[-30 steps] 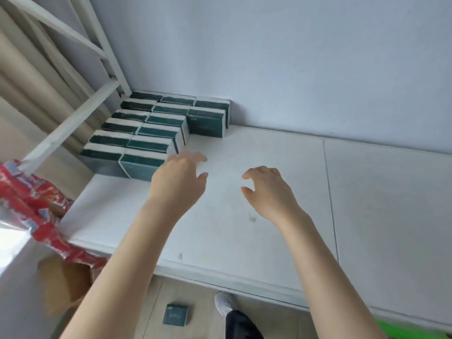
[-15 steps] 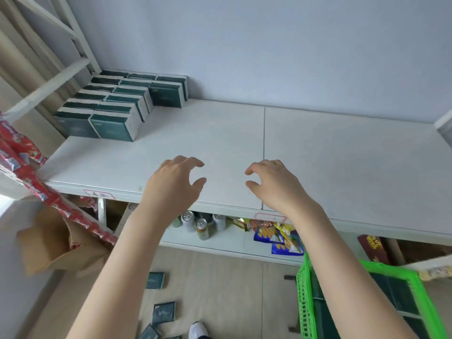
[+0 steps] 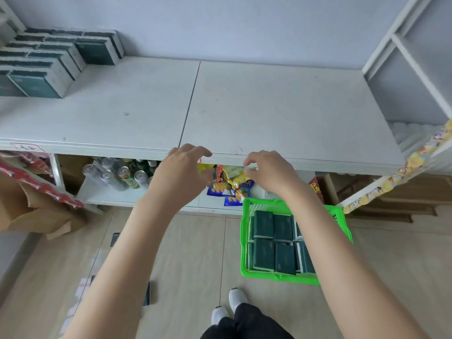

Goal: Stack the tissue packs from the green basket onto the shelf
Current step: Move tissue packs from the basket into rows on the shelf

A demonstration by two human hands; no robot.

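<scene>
Dark green tissue packs [image 3: 56, 57] stand in stacked rows at the far left of the white shelf [image 3: 269, 106]. More tissue packs [image 3: 274, 243] fill the green basket [image 3: 245, 241] on the floor at the lower right. My left hand [image 3: 181, 172] and my right hand [image 3: 269, 172] hover side by side in front of the shelf's front edge, fingers loosely curled, holding nothing. My right forearm crosses over the basket's right side and hides part of it.
Below the shelf sit drink cans [image 3: 122, 174] and snack bags [image 3: 230, 184]. A torn cardboard box [image 3: 36, 211] with red wrapping is at the left. A white side shelf unit [image 3: 415, 69] rises on the right. Loose packs [image 3: 146, 294] lie on the wooden floor near my feet.
Both hands have drawn back from the stacked packs to the shelf's front edge. The view has swung right and down, bringing the green basket into sight.
</scene>
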